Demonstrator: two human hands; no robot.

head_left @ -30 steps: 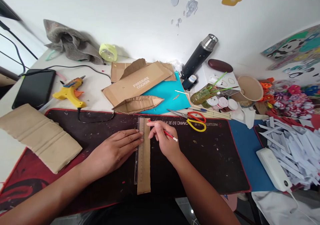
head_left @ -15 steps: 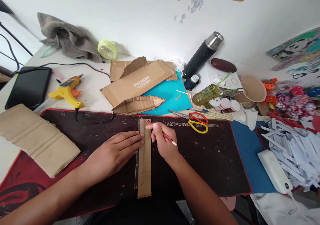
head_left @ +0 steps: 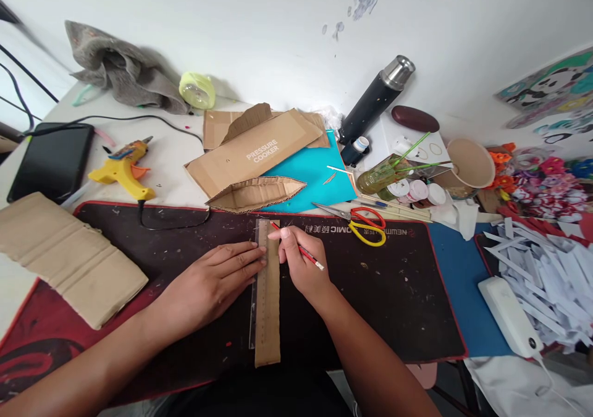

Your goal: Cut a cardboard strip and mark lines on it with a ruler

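A narrow cardboard strip [head_left: 269, 349] lies upright in view on the dark mat, with a clear ruler [head_left: 258, 306] along its left side. The fingers of my left hand [head_left: 217, 281] are stretched out flat and press on the ruler. My right hand [head_left: 303, 259] grips a red pencil [head_left: 309, 256] near the strip's far end; its tip is by the ruler's top. Beyond the hands sits a boat-shaped cardboard piece [head_left: 257, 194], beside a flat cardboard piece printed "PRESSURE COOKER" [head_left: 250, 157].
Scissors [head_left: 356, 222] with red and yellow handles lie right of the boat shape. A yellow glue gun [head_left: 123, 170] and folded cardboard [head_left: 74, 256] are at the left. A black thermos [head_left: 375, 99], a jar [head_left: 377, 176], paper strips [head_left: 542, 275] and a white device [head_left: 509, 318] are at the right.
The pencil's rear end has shifted slightly left with my right hand. My left hand keeps its place on the ruler.
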